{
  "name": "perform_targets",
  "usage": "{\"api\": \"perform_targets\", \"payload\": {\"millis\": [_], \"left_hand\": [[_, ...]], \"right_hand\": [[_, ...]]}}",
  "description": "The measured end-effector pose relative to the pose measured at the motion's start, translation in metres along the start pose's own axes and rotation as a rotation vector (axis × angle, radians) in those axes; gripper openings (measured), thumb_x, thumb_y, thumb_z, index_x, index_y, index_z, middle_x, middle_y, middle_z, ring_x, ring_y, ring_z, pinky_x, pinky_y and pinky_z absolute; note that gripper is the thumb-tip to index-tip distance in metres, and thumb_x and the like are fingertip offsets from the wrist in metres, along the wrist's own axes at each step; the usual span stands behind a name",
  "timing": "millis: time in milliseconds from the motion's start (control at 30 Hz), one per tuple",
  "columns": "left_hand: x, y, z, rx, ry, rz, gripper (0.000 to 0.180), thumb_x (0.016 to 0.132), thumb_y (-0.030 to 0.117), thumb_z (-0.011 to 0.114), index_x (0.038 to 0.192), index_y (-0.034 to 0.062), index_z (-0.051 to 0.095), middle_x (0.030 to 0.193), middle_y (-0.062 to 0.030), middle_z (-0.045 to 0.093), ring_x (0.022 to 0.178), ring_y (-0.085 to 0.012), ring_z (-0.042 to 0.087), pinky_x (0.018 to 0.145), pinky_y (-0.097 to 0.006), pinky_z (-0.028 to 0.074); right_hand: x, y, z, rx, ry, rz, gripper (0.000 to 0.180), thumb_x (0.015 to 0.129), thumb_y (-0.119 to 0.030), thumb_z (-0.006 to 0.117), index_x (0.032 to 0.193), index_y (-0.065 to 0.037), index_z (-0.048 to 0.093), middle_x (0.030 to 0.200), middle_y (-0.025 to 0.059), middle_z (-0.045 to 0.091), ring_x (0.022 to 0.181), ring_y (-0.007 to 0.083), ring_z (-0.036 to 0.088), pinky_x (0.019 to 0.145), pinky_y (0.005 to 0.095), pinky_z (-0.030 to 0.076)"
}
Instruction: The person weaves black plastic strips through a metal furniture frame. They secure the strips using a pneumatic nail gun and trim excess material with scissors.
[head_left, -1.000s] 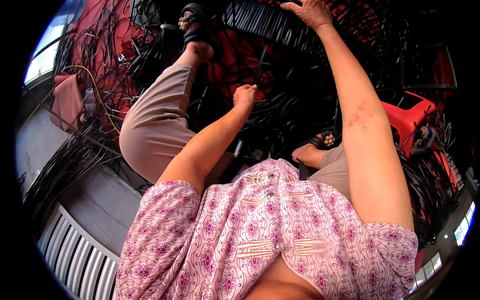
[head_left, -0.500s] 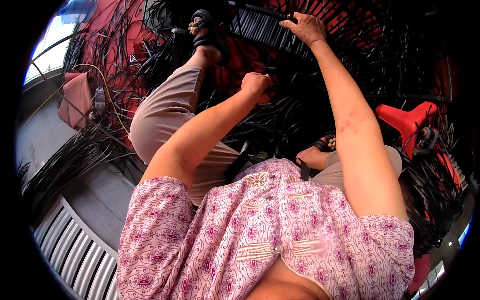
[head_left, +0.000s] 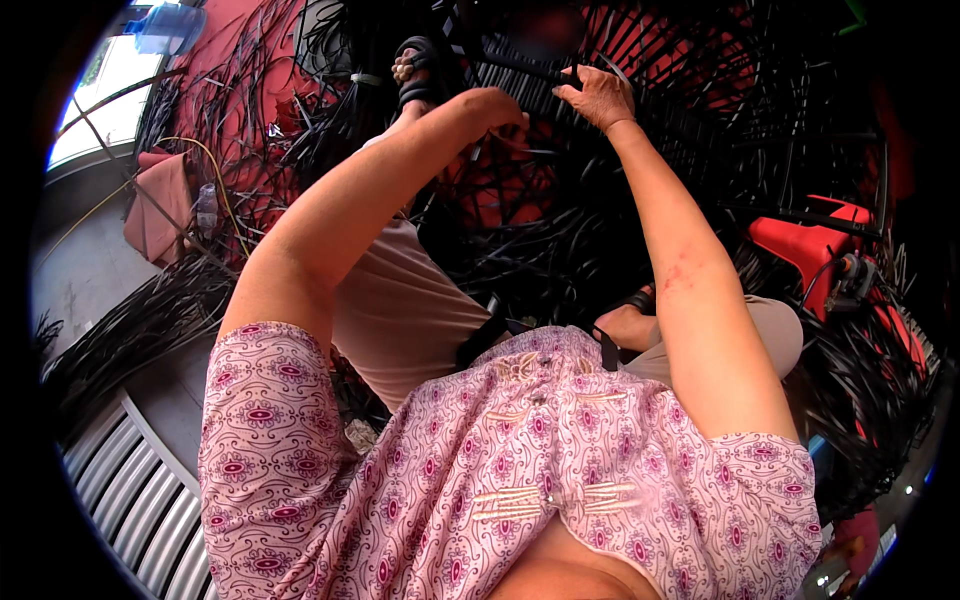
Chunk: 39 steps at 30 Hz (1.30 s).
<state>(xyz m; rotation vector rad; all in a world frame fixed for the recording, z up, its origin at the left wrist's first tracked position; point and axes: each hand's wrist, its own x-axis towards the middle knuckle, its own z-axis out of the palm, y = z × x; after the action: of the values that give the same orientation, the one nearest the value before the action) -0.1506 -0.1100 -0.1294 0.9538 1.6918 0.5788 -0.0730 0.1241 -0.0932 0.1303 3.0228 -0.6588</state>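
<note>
A dark frame with black strips woven across it (head_left: 520, 82) lies in front of me at the top of the view. My right hand (head_left: 598, 98) is at its edge, thumb and fingers closed round a black strip there. My left hand (head_left: 496, 108) is just left of that, near the woven part. Its fingers are curled inward, and what they hold, if anything, cannot be made out. Loose black strips (head_left: 540, 235) lie tangled below both hands, between my legs.
A red plastic stool-like piece (head_left: 805, 245) with a dark tool (head_left: 855, 280) stands at the right. More black strips (head_left: 130, 320) lie at the left beside a slatted metal seat (head_left: 150, 490). A pinkish cloth (head_left: 158, 210) and a blue water bottle (head_left: 165, 30) are farther left.
My left hand has moved up and slightly left, toward the woven frame. My right hand has shifted slightly down and left, still at the frame's edge. The view has tilted a little.
</note>
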Motion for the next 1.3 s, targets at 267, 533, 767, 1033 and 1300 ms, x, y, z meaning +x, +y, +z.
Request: {"api": "perform_targets", "payload": {"millis": [267,533,767,1033,1300], "left_hand": [[-0.035,0.102,-0.052,-0.874,0.211,-0.327,0.026,0.095,0.028,0.061,0.08,0.008,0.068,0.068,-0.0017,0.06,0.059,-0.0148,0.055,0.053,-0.028,0.045],[-0.017,0.069,-0.079,-0.851,0.155,-0.199,0.029,0.094,0.024,0.063,0.073,0.0047,0.061,0.058,0.0014,0.047,0.046,-0.0101,0.041,0.044,-0.027,0.035],[-0.007,0.099,-0.07,-0.797,0.315,-0.245,0.026,0.091,0.021,0.065,0.071,0.0047,0.062,0.056,0.0007,0.048,0.045,-0.0107,0.042,0.045,-0.027,0.037],[0.003,0.083,-0.078,-0.872,0.278,-0.219,0.025,0.09,0.019,0.065,0.07,0.0052,0.062,0.058,-0.0003,0.05,0.045,-0.0106,0.042,0.046,-0.028,0.039],[0.009,0.087,-0.078,-0.842,0.316,-0.246,0.019,0.09,0.021,0.064,0.076,0.0084,0.065,0.062,0.0042,0.054,0.049,-0.0079,0.045,0.051,-0.027,0.044]], "right_hand": [[-0.015,-0.012,-0.014,0.04,0.073,-0.086,0.049,0.078,-0.06,0.067,0.109,-0.024,0.071,0.101,0.0018,0.07,0.097,0.0257,0.067,0.081,0.041,0.052],[-0.011,-0.01,-0.002,-0.021,0.211,-0.132,0.043,0.081,-0.06,0.065,0.106,-0.026,0.073,0.087,-0.0007,0.068,0.083,0.0232,0.067,0.073,0.0374,0.052],[-0.01,-0.004,-0.001,-0.03,0.24,-0.122,0.043,0.081,-0.061,0.065,0.103,-0.024,0.074,0.084,-0.0003,0.068,0.081,0.0227,0.067,0.07,0.0371,0.053],[-0.01,-0.01,-0.002,-0.053,0.233,-0.112,0.047,0.081,-0.065,0.061,0.099,-0.024,0.074,0.084,0.0004,0.069,0.081,0.0235,0.067,0.071,0.0378,0.053],[-0.007,-0.005,0.004,-0.049,0.256,-0.103,0.051,0.08,-0.069,0.058,0.095,-0.023,0.074,0.083,0.0021,0.071,0.083,0.0229,0.069,0.069,0.0385,0.054]]}}
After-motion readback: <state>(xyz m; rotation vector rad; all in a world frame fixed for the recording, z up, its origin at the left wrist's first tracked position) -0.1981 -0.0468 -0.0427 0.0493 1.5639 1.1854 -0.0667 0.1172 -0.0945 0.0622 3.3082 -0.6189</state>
